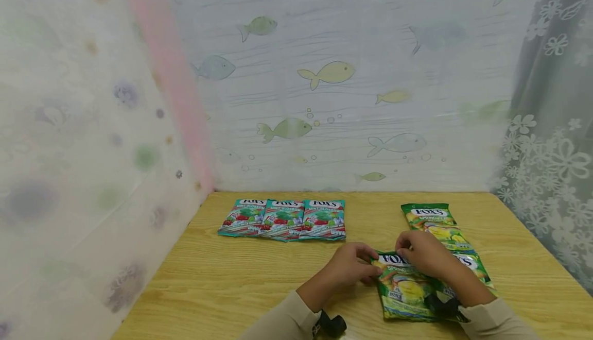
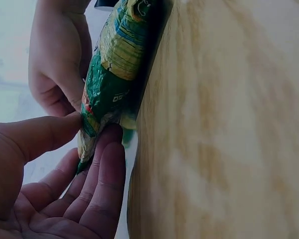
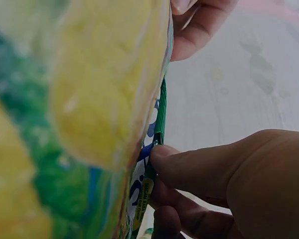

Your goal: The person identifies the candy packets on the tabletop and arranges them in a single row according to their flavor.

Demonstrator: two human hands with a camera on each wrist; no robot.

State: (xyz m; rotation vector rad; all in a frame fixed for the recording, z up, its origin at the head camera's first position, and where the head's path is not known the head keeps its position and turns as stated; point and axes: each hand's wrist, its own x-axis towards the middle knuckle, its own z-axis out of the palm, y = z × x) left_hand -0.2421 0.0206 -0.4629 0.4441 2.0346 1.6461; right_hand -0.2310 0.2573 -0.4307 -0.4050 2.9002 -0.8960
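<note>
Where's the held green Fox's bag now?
Lower right of the head view: the green bag is held by the left hand at its left edge and right hand at its top, nearer than the other green bags.

head view: set above the near side of the pale wood-grain tabletop [image 1: 241, 283], facing forward and down, reaching to the white fish-printed sheet [image 1: 278, 95] behind. left wrist view: close in, looking past the palm of the bare left hand [image 1: 353, 266]; picture turned sideways, tabletop upright at right. right wrist view: nearest, also sideways, the glossy green-and-yellow plastic packet [image 1: 400, 292] filling much of its left side. shared by both wrist views: packet, left hand and bare right hand [image 1: 423, 252]; head view covers these from farther off.
</note>
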